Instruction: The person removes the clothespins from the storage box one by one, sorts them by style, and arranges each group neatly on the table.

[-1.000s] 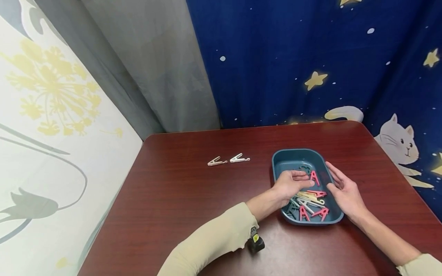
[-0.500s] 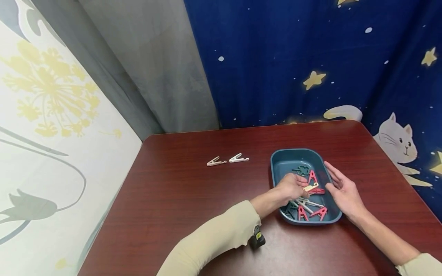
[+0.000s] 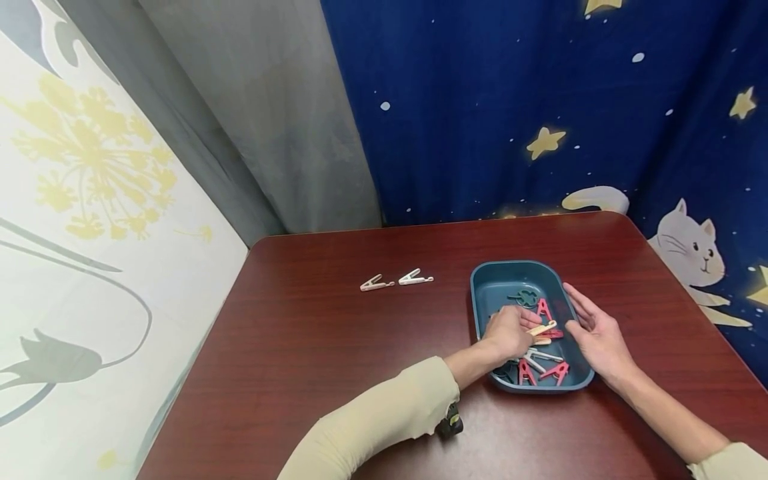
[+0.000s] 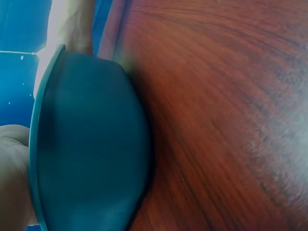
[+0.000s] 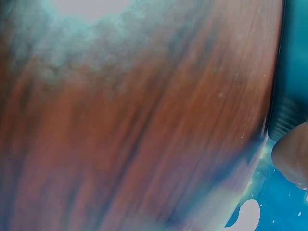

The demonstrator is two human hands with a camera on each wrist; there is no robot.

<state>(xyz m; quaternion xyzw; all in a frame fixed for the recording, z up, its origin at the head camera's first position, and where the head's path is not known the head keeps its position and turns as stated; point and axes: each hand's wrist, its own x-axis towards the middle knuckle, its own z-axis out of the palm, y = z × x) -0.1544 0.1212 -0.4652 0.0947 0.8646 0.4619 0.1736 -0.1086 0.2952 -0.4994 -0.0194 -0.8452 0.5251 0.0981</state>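
Observation:
My left hand reaches into a dark teal plastic tub and pinches a pale yellow clothespin with a hooked end. A second pale yellow bar shows just below it, partly behind the fingers. Around the hand lie several pink clothespins, white ones and dark green ones. At the tub's right side, my right hand holds the rim, thumb on top and fingers along the outer wall. In the left wrist view the tub wall hides the clothespins.
Two white clothespins lie side by side on the reddish-brown table, left of the tub. A patterned wall borders the table on the left, with a grey curtain and a blue curtain behind.
My left hand has moved down and closed on a pale yellow clothespin, lifting and shifting it among the others. The right hand stays at the tub's rim.

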